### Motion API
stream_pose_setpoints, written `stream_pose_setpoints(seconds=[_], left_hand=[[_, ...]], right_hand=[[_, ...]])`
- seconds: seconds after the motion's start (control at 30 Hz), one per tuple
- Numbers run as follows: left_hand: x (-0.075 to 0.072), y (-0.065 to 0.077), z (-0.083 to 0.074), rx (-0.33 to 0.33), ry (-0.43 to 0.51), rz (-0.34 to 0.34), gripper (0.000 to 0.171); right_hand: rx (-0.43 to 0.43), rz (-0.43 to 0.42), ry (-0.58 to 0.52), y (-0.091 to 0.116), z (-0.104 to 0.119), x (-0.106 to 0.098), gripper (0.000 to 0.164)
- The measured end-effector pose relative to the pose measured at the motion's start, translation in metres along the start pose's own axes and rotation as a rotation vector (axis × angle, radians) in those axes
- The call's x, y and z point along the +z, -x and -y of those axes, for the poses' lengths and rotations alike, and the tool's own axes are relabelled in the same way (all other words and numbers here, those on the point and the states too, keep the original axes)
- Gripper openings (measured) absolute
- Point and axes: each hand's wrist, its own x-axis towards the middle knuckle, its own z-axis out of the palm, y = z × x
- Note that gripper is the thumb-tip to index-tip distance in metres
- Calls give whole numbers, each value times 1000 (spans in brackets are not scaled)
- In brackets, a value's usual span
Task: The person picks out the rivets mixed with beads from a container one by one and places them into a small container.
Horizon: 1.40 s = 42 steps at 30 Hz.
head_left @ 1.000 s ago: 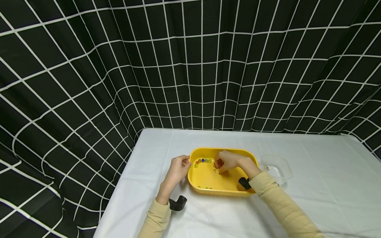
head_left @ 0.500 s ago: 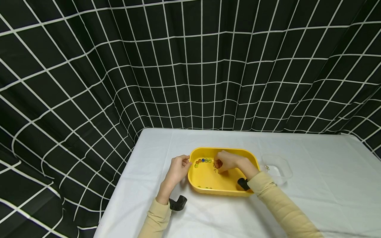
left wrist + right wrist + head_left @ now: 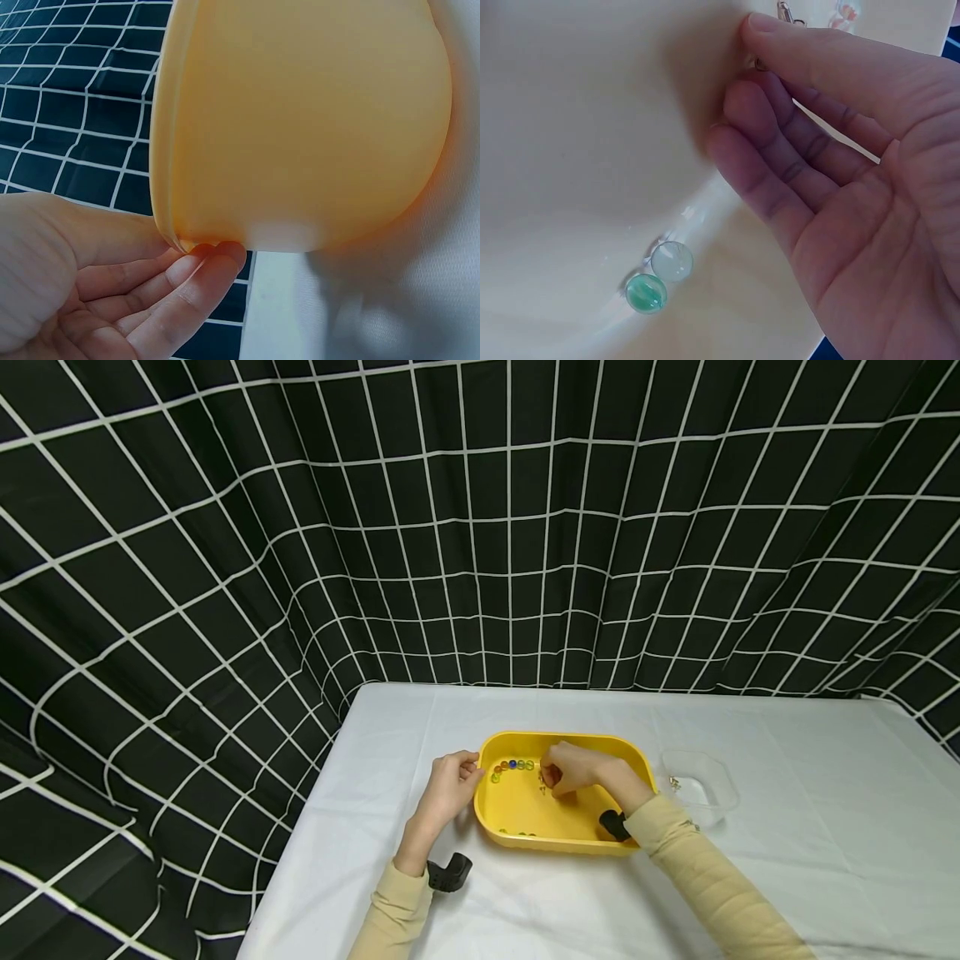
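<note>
A yellow plastic tub point(image 3: 517, 806) stands on the white-covered table. At its left end my left hand point(image 3: 450, 789) pinches the rim, fingertips against the outer wall in the left wrist view. My right hand point(image 3: 577, 768) reaches inside, low over the tub floor, fingers curled. Between its thumb point(image 3: 769, 26) and fingertips a tiny metal loop point(image 3: 761, 65) shows; most of that piece is hidden. Just beyond lies another small gold-coloured metal piece point(image 3: 784, 11). More of these pieces point(image 3: 542, 789) lie left of the right hand.
Several glass marbles point(image 3: 513, 764) line the tub's far left corner, and a few more sit at its near wall. A clear plastic container point(image 3: 716, 785) with small gold-coloured pieces point(image 3: 674, 783) stands to the right. Black gridded curtains point(image 3: 525, 568) hang behind the table.
The right hand's fingertips have drawn slightly closer together at nearly the same spot in the tub. The left hand has stayed on the rim.
</note>
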Motion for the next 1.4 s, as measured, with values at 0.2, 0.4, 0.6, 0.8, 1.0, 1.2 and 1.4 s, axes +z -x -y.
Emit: stream_pose_setpoints(seconds=[0.2,0.4,0.6,0.8,1.0,1.2,1.4], left_hand=[[1,0,0,2,5,-3,26],[1,-1,0,2,2,-1,26],[2,-1,0,3,-2,0,26],[2,0,0,-8,4,4,26],[2,0,1,-9,1,5,27],[1,0,2,-5,3,3,26],[1,1,1,-4,-3,8,26]], right_hand=[[7,11,-15,0,-2,1,13],[4,14,-25,1,-3,2,13],[11,24,-23,2,-3,2,13],[8,23,-22,3,-4,1,12],[20,22,-18,5,-5,0,13],[18,27,-26,8,-6,-1,13],[13,25,-28,11,-8,-3,13]])
